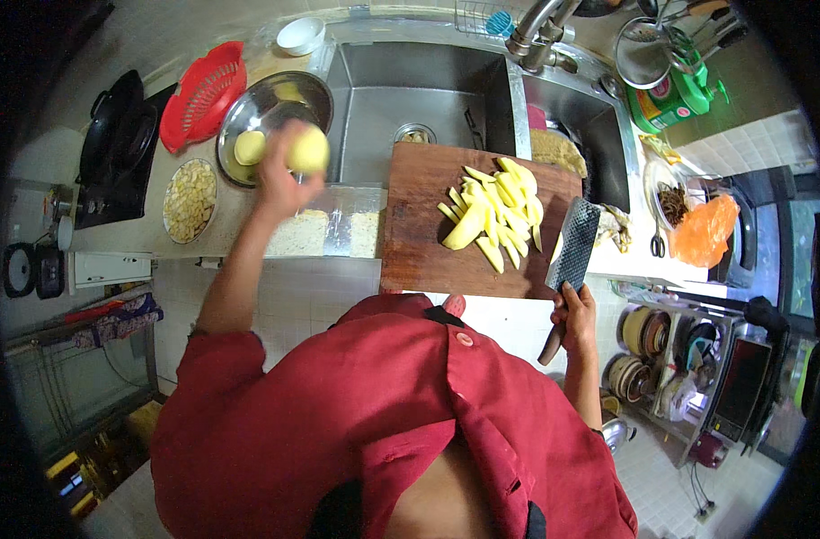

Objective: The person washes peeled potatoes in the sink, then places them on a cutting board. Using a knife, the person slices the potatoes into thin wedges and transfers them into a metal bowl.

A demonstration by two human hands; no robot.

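Note:
My left hand (280, 176) is closed around a peeled potato (308, 149), slightly blurred, over the near right rim of a steel bowl (226, 128). Another peeled potato (250, 147) lies inside that bowl. In my right hand (575, 311) is the handle of a kitchen cleaver (574, 236), its dimpled blade pointing away from me over the right edge of a wooden cutting board (416, 202). Potato wedges (494, 210) are heaped on the board. A pale piece shows partly behind the blade.
The board overlaps the near edge of a steel sink (423, 108). Left of the bowl are a red plastic colander (204, 94) and a dish of diced pale food (190, 201). At right lie scissors (658, 244) and an orange plastic bag (706, 229). A faucet (534, 40) rises behind.

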